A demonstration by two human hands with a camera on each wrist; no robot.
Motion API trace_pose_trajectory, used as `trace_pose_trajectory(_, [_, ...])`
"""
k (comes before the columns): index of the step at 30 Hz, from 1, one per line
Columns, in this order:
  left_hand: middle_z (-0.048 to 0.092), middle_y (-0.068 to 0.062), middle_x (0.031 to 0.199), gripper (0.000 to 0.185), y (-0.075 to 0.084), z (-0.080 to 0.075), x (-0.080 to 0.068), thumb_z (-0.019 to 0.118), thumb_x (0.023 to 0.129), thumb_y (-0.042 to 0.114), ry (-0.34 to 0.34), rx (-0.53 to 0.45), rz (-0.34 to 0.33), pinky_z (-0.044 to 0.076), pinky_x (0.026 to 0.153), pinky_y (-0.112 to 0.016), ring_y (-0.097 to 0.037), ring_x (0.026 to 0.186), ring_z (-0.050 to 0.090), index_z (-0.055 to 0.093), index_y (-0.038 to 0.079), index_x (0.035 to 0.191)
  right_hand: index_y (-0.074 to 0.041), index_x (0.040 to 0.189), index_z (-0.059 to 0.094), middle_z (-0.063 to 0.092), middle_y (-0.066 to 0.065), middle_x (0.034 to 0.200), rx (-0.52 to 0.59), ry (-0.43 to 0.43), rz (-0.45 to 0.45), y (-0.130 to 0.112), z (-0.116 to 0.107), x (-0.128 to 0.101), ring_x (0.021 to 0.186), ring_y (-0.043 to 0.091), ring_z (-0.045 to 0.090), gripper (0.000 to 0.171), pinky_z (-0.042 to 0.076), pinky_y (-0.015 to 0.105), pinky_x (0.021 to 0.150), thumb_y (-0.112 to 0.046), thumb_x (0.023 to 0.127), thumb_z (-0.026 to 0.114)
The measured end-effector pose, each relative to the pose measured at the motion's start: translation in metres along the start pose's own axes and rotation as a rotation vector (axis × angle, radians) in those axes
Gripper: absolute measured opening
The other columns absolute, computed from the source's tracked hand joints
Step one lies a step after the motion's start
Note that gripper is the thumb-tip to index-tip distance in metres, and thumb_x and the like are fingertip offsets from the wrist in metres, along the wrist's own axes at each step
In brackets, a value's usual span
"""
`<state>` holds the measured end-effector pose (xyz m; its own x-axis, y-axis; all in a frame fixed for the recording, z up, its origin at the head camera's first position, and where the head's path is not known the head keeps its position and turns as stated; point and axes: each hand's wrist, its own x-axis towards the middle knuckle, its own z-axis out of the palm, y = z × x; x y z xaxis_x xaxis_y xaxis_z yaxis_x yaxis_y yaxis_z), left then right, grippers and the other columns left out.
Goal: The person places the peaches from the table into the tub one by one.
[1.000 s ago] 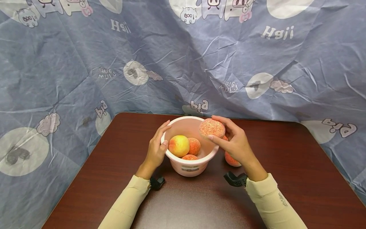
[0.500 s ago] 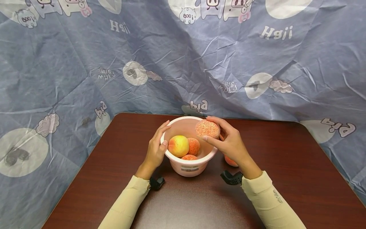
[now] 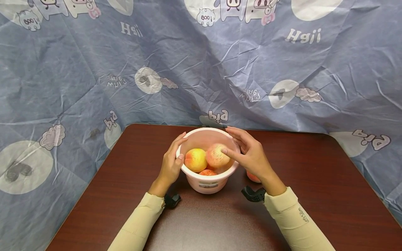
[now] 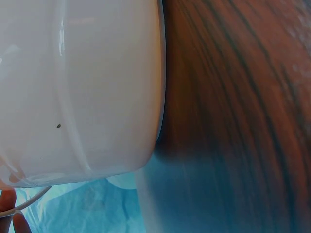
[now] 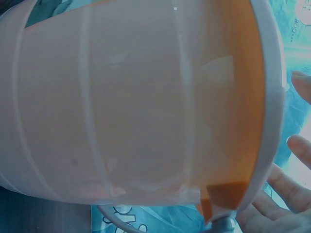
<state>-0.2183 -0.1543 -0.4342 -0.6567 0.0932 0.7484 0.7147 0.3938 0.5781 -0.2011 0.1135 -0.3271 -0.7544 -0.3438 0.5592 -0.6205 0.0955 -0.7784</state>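
A pale pink bucket (image 3: 208, 184) stands upright on the table, with several peaches inside. My left hand (image 3: 169, 164) holds its left rim, thumb at the near side and fingertips over the edge. Inside lie a yellow-red peach (image 3: 196, 160) and, lower down, an orange-red peach (image 3: 208, 172). A paler peach (image 3: 216, 156) is over the others, just left of my right thumb. My right hand (image 3: 251, 157) is spread at the right rim. In the right wrist view, its fingers (image 5: 286, 189) are apart beside the bucket rim (image 5: 272, 97), with nothing between them.
Another peach (image 3: 253, 176) sits on the table right of the bucket, partly hidden by my right hand. The brown table (image 3: 307, 167) reaches back to a hanging blue printed cloth (image 3: 201, 69). A thin bucket handle (image 5: 116, 221) hangs below the wall in the right wrist view.
My right hand moved left over the bucket with a peach, and the fingers let it go. That peach is now lower, inside the bucket. My left hand stayed on the rim.
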Motion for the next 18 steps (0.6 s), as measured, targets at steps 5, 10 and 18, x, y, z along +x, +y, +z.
trace_pose_trajectory(5, [0.045, -0.012, 0.145, 0.072, 0.0000, 0.0000, 0.0001, 0.032, 0.095, 0.061, -0.001, -0.003, 0.000, 0.036, 0.107, -0.043, -0.025, 0.135, 0.042, 0.052, 0.003, 0.134, 0.007, 0.130, 0.054, 0.056, 0.015, 0.131, 0.002, -0.001, 0.020, -0.0040, -0.0011, -0.0001, 0.121, 0.030, 0.053, 0.057, 0.037, 0.051, 0.102, 0.007, 0.076, 0.075])
trace_pose_trajectory(10, [0.045, -0.012, 0.145, 0.070, 0.0008, -0.0001, 0.0002, 0.034, 0.095, 0.058, 0.002, -0.007, 0.003, 0.036, 0.107, -0.044, -0.026, 0.134, 0.042, 0.051, 0.002, 0.134, 0.009, 0.129, 0.054, 0.056, 0.016, 0.131, -0.002, -0.005, 0.023, -0.0050, -0.0012, -0.0013, 0.120, 0.023, 0.054, 0.056, 0.037, 0.052, 0.102, 0.007, 0.077, 0.075])
trace_pose_trajectory(18, [0.045, -0.017, 0.144, 0.070, -0.0009, 0.0006, -0.0003, 0.035, 0.095, 0.058, 0.006, -0.011, 0.007, 0.036, 0.107, -0.044, -0.028, 0.134, 0.042, 0.052, 0.002, 0.133, 0.008, 0.129, 0.054, 0.055, 0.017, 0.132, 0.000, -0.008, 0.036, -0.0041, -0.0026, -0.0028, 0.122, 0.025, 0.053, 0.055, 0.036, 0.051, 0.103, 0.006, 0.078, 0.074])
